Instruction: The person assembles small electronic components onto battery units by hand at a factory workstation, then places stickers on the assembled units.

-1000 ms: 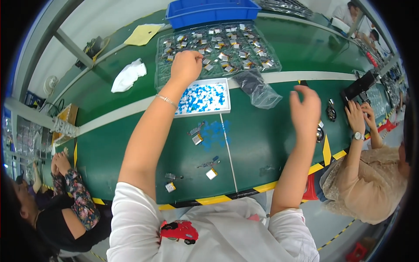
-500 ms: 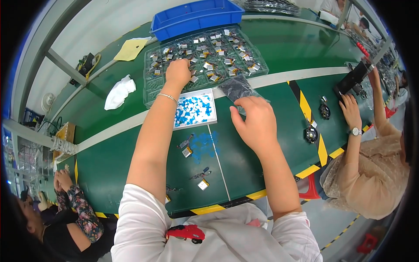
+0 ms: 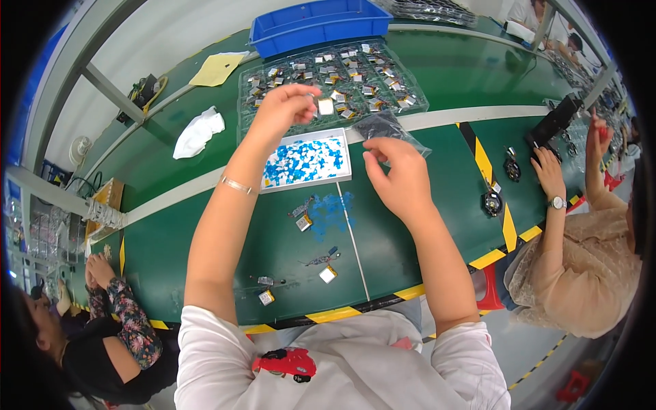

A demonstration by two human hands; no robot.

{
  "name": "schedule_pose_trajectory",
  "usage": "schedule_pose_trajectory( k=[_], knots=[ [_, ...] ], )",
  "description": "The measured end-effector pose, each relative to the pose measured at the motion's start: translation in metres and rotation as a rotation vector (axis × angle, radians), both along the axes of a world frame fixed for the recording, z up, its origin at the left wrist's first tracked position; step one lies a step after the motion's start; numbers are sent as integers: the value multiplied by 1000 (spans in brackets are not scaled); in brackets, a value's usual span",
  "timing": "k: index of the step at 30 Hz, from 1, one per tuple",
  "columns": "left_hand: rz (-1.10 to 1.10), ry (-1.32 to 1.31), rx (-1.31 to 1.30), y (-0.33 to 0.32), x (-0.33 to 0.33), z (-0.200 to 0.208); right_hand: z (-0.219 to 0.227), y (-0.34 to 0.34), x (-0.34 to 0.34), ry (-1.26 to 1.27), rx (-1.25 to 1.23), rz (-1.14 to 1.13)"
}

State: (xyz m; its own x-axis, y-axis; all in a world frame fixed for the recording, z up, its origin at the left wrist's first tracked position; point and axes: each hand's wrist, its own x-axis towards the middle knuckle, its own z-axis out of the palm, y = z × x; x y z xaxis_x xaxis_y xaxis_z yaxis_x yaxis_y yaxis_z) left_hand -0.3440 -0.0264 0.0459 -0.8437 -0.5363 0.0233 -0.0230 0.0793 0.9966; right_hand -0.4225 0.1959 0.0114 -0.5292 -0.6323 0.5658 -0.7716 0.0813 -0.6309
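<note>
So the left hand (image 3: 283,109) is up over the clear plastic blister tray (image 3: 273,75) full of small silver pouch cells, fingers pinched together on one small silver rectangular cell (image 3: 326,106) that it holds just above the tray's near edge. The right hand (image 3: 396,174) hangs in the air just to the right of the shallow white tray of little blue stickers (image 3: 307,160), fingers loosely curled, thumb and forefinger close together; can't tell if there's anything between them, looks like nothing. Using that white sticker tray as the anchor: the blister tray sits right behind it, touching or nearly so, and a blue plastic bin (image 3: 318,24) is further back behind that. A dark see-through plastic bag (image 3: 383,126) lies just off the sticker tray's right back corner, partly under the right hand. In front of the sticker tray, on the green work mat (image 3: 171,239), there's a scatter of loose blue stickers (image 3: 331,208) and a few small silver cells with wires (image 3: 304,222), more of them nearer the bench edge. Well off to the left of the sticker tray lie a crumpled white cloth (image 3: 198,133) and a yellow sheet of paper (image 3: 217,68). Other people work on both sides; one person's hand wearing a wristwatch (image 3: 550,174) rests far right of the tray.
</note>
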Motion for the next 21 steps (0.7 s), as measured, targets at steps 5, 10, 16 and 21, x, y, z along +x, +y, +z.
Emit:
schedule_pose_trajectory(
  k=[5,10,16,21],
  knots=[
    [-325,-11,301,62,62,12,9,0,18,-425,-206,316],
    [-355,-27,549,87,93,3,6,3,25,-685,-232,706],
    [-364,5,692,88,107,-12,9,0,26,-859,-99,812],
    [-327,-19,521,94,105,-20,0,-7,30,-995,-85,798]
  ],
)
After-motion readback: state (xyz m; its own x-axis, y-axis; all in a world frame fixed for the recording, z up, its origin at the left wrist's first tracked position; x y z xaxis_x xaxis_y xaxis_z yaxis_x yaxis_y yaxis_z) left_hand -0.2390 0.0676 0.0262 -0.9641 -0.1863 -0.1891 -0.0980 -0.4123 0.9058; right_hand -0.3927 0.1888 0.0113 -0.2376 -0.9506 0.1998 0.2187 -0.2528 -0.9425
